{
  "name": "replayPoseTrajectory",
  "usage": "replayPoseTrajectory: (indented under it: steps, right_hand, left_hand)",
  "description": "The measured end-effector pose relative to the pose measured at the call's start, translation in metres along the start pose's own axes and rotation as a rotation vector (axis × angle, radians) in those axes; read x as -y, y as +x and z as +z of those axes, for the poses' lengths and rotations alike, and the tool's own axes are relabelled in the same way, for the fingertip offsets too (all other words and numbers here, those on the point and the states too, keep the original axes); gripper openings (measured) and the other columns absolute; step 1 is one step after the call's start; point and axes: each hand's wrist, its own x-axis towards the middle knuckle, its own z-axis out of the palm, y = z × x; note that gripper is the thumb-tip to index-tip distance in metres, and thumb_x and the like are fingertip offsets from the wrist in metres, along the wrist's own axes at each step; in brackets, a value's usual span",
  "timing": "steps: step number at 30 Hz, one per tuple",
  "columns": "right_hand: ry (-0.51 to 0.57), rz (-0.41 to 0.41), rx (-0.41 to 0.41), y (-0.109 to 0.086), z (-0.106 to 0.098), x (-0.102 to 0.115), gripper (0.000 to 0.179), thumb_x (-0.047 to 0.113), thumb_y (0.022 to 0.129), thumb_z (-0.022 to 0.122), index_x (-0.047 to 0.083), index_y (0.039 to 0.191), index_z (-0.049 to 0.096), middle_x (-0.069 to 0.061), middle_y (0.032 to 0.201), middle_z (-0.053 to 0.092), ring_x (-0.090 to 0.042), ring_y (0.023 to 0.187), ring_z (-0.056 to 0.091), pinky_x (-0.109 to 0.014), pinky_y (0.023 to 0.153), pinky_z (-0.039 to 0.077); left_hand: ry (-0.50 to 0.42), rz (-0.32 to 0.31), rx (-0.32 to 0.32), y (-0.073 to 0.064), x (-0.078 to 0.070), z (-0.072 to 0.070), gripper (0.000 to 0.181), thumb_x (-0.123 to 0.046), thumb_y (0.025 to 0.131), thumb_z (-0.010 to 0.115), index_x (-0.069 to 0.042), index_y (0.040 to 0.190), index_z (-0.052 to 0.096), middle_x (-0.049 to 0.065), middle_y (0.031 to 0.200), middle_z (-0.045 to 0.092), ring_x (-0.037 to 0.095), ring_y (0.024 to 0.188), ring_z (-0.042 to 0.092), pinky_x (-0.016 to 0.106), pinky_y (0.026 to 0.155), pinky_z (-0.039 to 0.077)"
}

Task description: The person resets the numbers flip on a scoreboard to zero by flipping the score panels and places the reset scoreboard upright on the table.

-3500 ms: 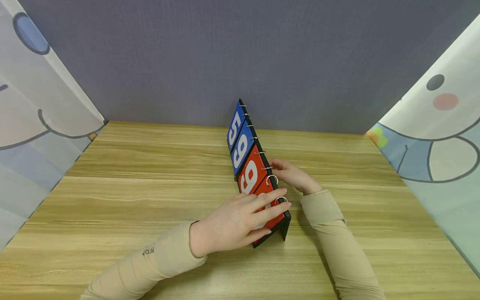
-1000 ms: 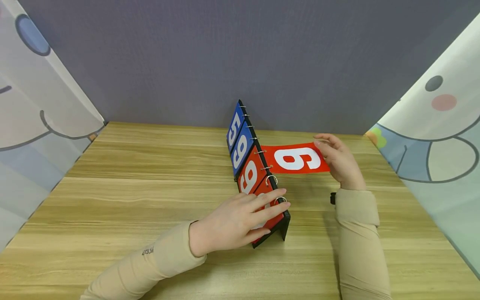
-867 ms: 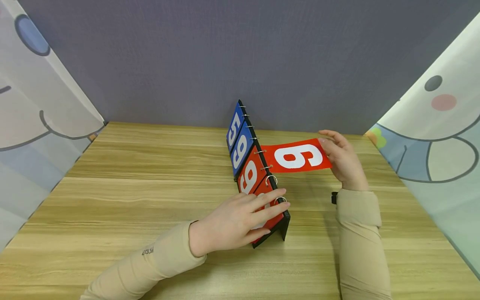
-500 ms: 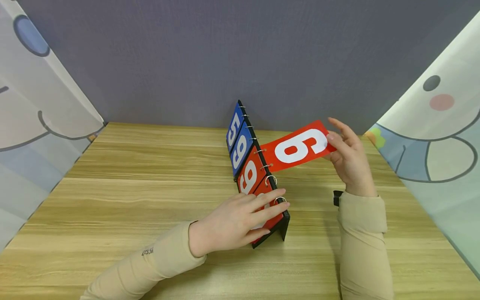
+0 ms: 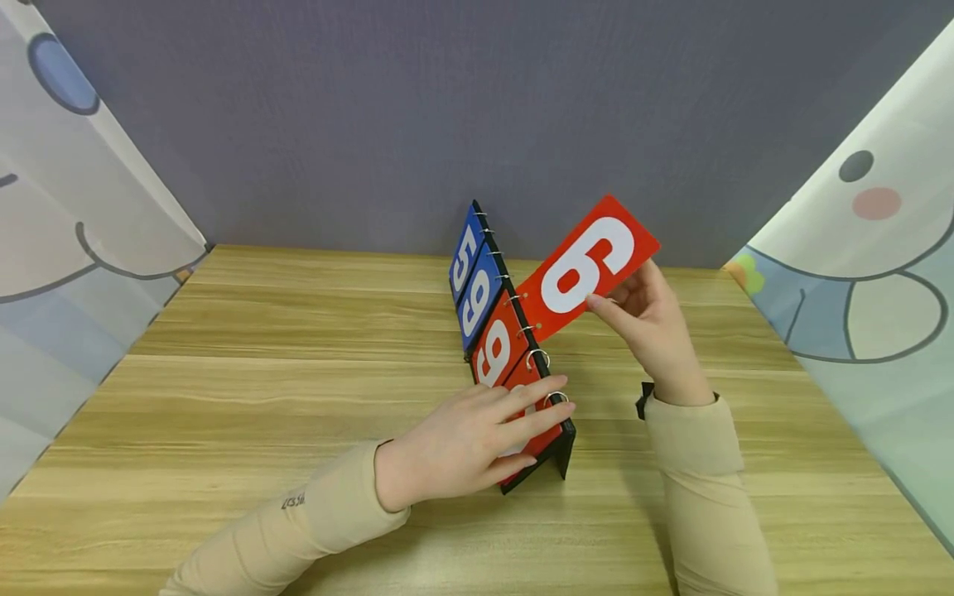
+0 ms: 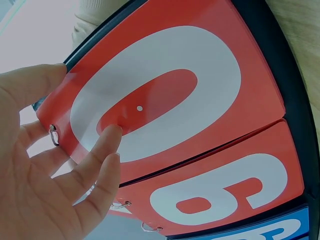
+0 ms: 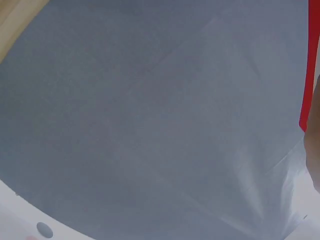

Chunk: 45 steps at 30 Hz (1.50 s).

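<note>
A black flip scoreboard (image 5: 570, 434) with ringed number cards stands on the table, its blue and red cards facing left. My left hand (image 5: 462, 439) lies across the nearest red card, marked 0 (image 6: 200, 115). Two of its fingertips reach the ringed top edge, and its thumb is at the near side edge. In the left wrist view, other fingertips rest on the card's face. My right hand (image 5: 656, 331) pinches a loose red card with a white numeral (image 5: 589, 265), thumb in front and fingers behind, raised above the rings. The right wrist view shows only a sliver of this card.
A wooden table (image 5: 261, 356) carries the scoreboard. Behind it rises a grey fabric panel (image 5: 335, 124). Cartoon-printed sheets stand on both sides, one at the left (image 5: 60, 248) and one at the right (image 5: 887, 273).
My right hand moved from behind the scoreboard out to the right with the red card, then up and back left, so the card now slants upward. My left hand stayed put.
</note>
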Motion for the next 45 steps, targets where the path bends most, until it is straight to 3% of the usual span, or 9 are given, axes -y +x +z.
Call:
replayPoseTrajectory:
  steps: [5,9,15,18,20,27,33,38,45]
  right_hand:
    - [-0.121,0.008,0.049,0.001,0.009,-0.009,0.053,-0.01,0.086,0.057,0.004,0.136,0.043,-0.002,0.112,0.061,-0.01,0.094,0.063,-0.021,0.079,0.053]
    - [-0.268,0.02,0.119,0.001,0.02,-0.016,0.058,-0.007,0.084,0.064,0.001,0.138,0.043,-0.01,0.118,0.06,-0.009,0.098,0.063,-0.022,0.082,0.053]
    - [-0.446,0.105,0.173,0.001,0.032,-0.025,0.041,0.004,0.087,0.066,0.0,0.127,0.056,-0.018,0.114,0.063,-0.025,0.099,0.064,-0.037,0.085,0.054]
    - [-0.496,0.091,0.163,0.0,0.035,-0.028,0.033,0.004,0.088,0.065,-0.003,0.12,0.062,-0.019,0.112,0.065,-0.03,0.099,0.064,-0.043,0.082,0.054]
    - [-0.523,0.048,0.148,-0.001,0.036,-0.029,0.028,0.003,0.087,0.065,-0.005,0.113,0.066,-0.019,0.11,0.067,-0.03,0.098,0.065,-0.042,0.079,0.055]
    - [-0.57,-0.188,0.083,-0.003,0.036,-0.031,0.015,-0.004,0.081,0.069,-0.004,0.095,0.074,-0.017,0.099,0.072,-0.026,0.09,0.069,-0.017,0.069,0.054]
    - [-0.584,-0.426,0.179,0.002,0.03,-0.035,0.021,-0.009,0.075,0.072,-0.001,0.094,0.075,-0.015,0.096,0.073,-0.026,0.088,0.07,-0.015,0.078,0.051]
    - [-0.59,-0.475,0.237,0.003,0.028,-0.036,0.025,-0.012,0.072,0.073,0.0,0.094,0.075,-0.013,0.095,0.073,-0.025,0.09,0.069,-0.012,0.086,0.047]
    - [-0.56,-0.508,0.301,0.004,0.029,-0.04,0.028,-0.011,0.07,0.074,0.001,0.095,0.075,-0.011,0.098,0.072,-0.024,0.093,0.065,-0.015,0.08,0.047]
  left_hand:
    - [0.011,0.007,-0.008,0.0,0.0,0.0,0.063,-0.029,0.086,0.07,-0.019,0.142,0.043,0.002,0.15,0.037,0.013,0.094,0.059,0.031,0.086,0.048]
    - [0.021,0.015,-0.019,0.0,0.001,0.001,0.062,-0.029,0.086,0.069,-0.019,0.141,0.043,0.003,0.149,0.038,0.013,0.094,0.06,0.031,0.084,0.049]
    - [0.039,0.027,-0.033,-0.001,0.001,0.001,0.06,-0.029,0.087,0.068,-0.017,0.141,0.044,0.004,0.148,0.039,0.013,0.093,0.059,0.03,0.081,0.049]
    - [0.039,0.032,-0.043,-0.001,0.001,0.002,0.06,-0.028,0.086,0.069,-0.017,0.14,0.045,0.004,0.148,0.039,0.013,0.091,0.059,0.03,0.08,0.049]
    - [0.041,0.034,-0.05,-0.001,0.0,0.002,0.06,-0.028,0.086,0.069,-0.017,0.14,0.046,0.003,0.148,0.039,0.013,0.09,0.059,0.029,0.08,0.048]
    - [0.045,0.039,-0.062,-0.001,0.001,0.003,0.06,-0.027,0.085,0.07,-0.016,0.139,0.047,0.004,0.148,0.04,0.013,0.09,0.059,0.029,0.081,0.048]
    - [0.055,0.043,-0.066,-0.002,0.001,0.004,0.059,-0.028,0.085,0.07,-0.016,0.139,0.047,0.004,0.147,0.041,0.013,0.089,0.059,0.029,0.079,0.048]
    - [0.061,0.047,-0.059,-0.002,0.001,0.003,0.059,-0.027,0.086,0.069,-0.015,0.139,0.047,0.004,0.147,0.041,0.012,0.09,0.059,0.029,0.078,0.048]
    - [0.064,0.046,-0.04,-0.001,0.001,0.002,0.06,-0.029,0.086,0.069,-0.015,0.14,0.046,0.005,0.148,0.039,0.013,0.09,0.059,0.029,0.078,0.049]
